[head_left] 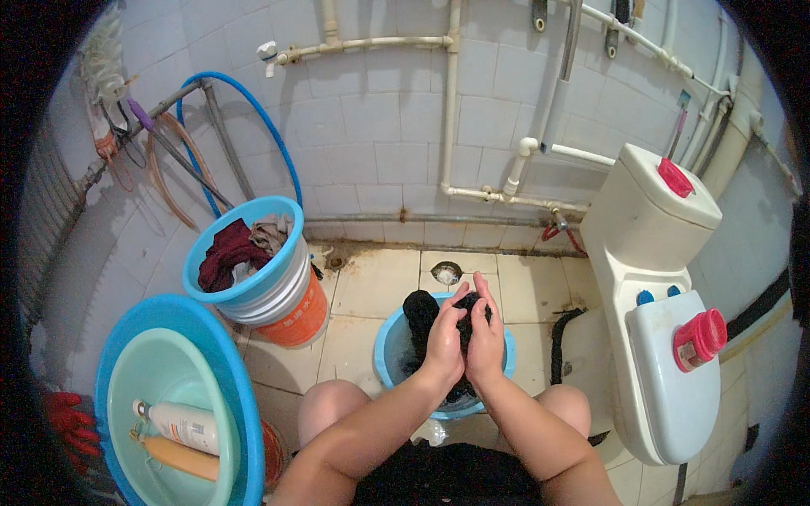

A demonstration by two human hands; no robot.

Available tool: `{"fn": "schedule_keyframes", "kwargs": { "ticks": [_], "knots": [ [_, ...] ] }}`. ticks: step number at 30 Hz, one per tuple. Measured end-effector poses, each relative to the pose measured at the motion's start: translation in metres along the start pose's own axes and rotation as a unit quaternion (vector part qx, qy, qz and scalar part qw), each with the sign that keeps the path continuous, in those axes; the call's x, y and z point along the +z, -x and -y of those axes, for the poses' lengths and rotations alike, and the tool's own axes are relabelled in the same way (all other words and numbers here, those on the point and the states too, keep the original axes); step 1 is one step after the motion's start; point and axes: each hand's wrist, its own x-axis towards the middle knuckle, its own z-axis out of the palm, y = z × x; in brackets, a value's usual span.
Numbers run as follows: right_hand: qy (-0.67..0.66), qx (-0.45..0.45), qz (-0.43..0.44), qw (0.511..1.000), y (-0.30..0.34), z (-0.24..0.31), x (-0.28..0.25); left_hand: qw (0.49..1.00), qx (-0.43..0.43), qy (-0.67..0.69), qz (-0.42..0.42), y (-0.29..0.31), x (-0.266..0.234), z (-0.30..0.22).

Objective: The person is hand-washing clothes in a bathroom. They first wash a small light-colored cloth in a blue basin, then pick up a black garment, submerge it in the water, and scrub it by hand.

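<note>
My left hand (pixel 445 344) and my right hand (pixel 485 339) are pressed together, palms facing, around a wet-looking black cloth (pixel 419 315). Its kind of garment cannot be made out. Part of the cloth bulges out to the left of my left hand, and a dark piece shows between my fingers. Both hands are over a small light-blue basin (pixel 381 352) on the floor between my knees. Some of the black cloth hangs into the basin, where water seems to glint. My wrists and forearms hide much of its near side.
At left, a blue basin (pixel 201 268) of dark red and grey clothes sits on a white-and-orange bucket (pixel 299 316). Nearer, a mint-green basin (pixel 135 346) holds a white bottle (pixel 186 424). A toilet (pixel 603 278) with a red jar (pixel 700 340) on its lid stands right.
</note>
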Motion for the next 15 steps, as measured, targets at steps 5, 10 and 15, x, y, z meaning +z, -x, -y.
{"fn": "schedule_keyframes", "kwargs": {
  "ticks": [5,10,15],
  "knots": [
    [-0.008,0.017,0.001,1.0,0.0015,-0.0088,0.0022,0.996,-0.05,0.058,-0.036,0.0004,0.0064,-0.0076],
    [-0.053,0.021,-0.003,0.998,0.0025,-0.0021,0.0027,0.999,-0.029,0.032,-0.013,-0.0011,0.0022,-0.0047],
    [0.012,-0.018,0.006,1.0,0.0021,-0.0058,0.0006,0.999,-0.023,0.018,-0.029,-0.0004,0.0017,-0.0033]
  ]
}}
